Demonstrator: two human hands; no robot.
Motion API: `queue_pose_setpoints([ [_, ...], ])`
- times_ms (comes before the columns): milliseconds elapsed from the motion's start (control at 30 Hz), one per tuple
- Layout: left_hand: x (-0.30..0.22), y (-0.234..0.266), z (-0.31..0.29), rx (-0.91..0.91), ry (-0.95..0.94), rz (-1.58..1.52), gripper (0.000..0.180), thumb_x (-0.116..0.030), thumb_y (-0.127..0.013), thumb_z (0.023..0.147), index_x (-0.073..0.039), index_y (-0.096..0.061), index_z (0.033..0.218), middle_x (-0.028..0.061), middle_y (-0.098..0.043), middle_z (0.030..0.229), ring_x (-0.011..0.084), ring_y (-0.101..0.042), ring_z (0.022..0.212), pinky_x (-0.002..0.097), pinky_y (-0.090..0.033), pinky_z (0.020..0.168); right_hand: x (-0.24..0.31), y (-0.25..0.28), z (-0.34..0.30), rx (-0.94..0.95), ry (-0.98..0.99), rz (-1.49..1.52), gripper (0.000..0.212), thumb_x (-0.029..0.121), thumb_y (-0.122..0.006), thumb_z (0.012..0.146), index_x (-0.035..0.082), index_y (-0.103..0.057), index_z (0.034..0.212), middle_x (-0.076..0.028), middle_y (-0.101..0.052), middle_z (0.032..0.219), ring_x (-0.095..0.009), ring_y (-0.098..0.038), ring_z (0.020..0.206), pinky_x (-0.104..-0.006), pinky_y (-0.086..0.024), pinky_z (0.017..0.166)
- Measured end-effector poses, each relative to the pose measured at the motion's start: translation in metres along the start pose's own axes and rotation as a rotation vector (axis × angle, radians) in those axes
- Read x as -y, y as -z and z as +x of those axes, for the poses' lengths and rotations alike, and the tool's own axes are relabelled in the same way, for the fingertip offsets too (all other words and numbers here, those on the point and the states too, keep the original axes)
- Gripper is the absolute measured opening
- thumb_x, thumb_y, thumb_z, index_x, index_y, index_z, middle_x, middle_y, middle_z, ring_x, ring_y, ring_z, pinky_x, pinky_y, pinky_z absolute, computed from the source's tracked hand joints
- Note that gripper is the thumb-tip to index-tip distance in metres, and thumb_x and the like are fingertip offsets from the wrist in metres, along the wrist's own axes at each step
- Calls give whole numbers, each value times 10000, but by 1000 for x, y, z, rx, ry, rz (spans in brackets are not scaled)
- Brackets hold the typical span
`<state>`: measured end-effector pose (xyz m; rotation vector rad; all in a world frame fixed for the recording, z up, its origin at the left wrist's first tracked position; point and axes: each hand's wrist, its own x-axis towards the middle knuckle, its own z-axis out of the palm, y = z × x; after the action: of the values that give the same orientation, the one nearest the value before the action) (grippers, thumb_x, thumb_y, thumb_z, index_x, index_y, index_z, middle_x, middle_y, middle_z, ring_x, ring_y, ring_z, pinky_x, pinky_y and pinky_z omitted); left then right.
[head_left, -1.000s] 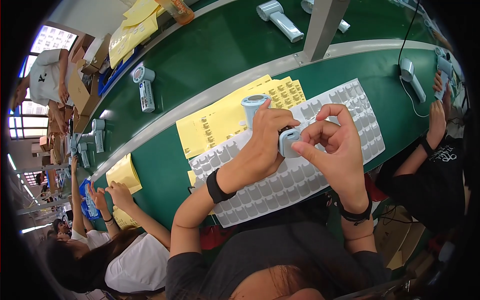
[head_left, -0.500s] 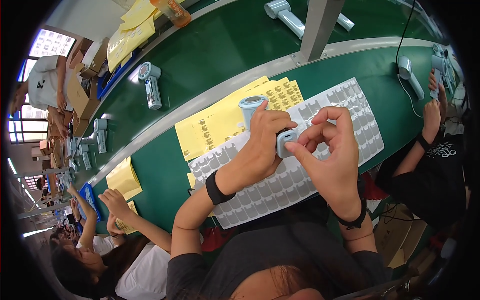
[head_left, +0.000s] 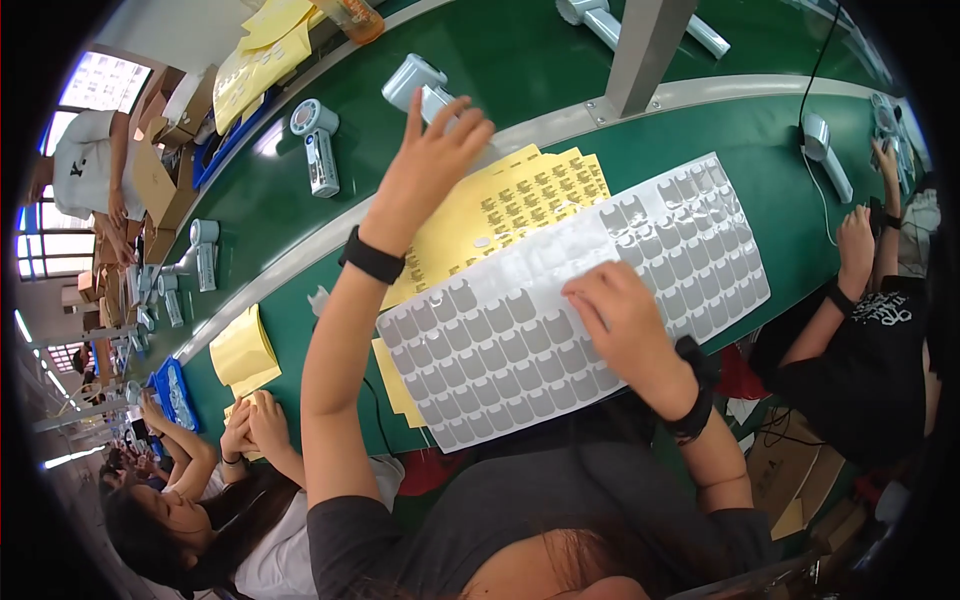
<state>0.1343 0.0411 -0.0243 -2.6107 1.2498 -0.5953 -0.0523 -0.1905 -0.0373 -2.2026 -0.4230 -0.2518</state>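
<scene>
A pale blue handheld device [head_left: 410,82] with a wide, rounded head and a straight, glossy handle lies on the far green strip [head_left: 510,60], beyond the pale metal rail [head_left: 560,128]. Its head is to the left, its handle slanting toward the near right. A second device [head_left: 315,145], with a round, ringed head and a printed handle, lies to its left.

The left arm reaches far forward and slightly left, a black wristband [head_left: 372,257] around the wrist, the back of the left hand [head_left: 428,165] uppermost. Its fingers are fanned well apart with no grip visible, and their tips overlap the handle of the first device in view; whether any of them touches it cannot be told. The head of that device lies just past the fingertips.

The right arm is bent, bringing the right hand [head_left: 630,325] over a white sheet [head_left: 560,255] on the worktop [head_left: 665,135]. Thumb and forefinger point left, nearly together; whether they pinch anything cannot be made out. The sheet bears rows of grey, notched labels [head_left: 495,345], with a bare patch just beyond the right fingertips. Yellow sheets [head_left: 445,235] with small dark print lie partly under its far edge.
</scene>
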Motion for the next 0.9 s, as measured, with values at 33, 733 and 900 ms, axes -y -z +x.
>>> queue_pose_setpoints([
  [33, 10, -5, -2, 26, 14, 128, 413, -49, -597, 811, -124, -516, 1209, 12, -526, 1246, 238, -424, 1316, 578, -206, 1168, 0, -3, -7, 2, 3, 1, 116, -16, -640, 834, 28, -649, 941, -103, -576, 820, -215, -589, 790, -319, -481, 663],
  [733, 72, -31, -74, -40, 884, -147, 555, -111, -680, 841, -33, -432, 1331, 217, -506, 1135, 407, -596, 935, 450, -523, 772, 8, -25, -37, -87, -43, 6, 276, -19, -713, 769, 27, -661, 1036, -112, -541, 1038, -266, -549, 883, -340, -475, 732],
  [900, 37, -20, -46, -249, 661, 88, 466, -183, -687, 841, -102, -534, 1273, 208, -492, 1235, 386, -592, 917, 416, -502, 784, 15, -32, -33, -139, -110, 45, 261, -4, -686, 806, 20, -669, 1065, -120, -548, 1037, -272, -537, 874, -362, -460, 754],
])
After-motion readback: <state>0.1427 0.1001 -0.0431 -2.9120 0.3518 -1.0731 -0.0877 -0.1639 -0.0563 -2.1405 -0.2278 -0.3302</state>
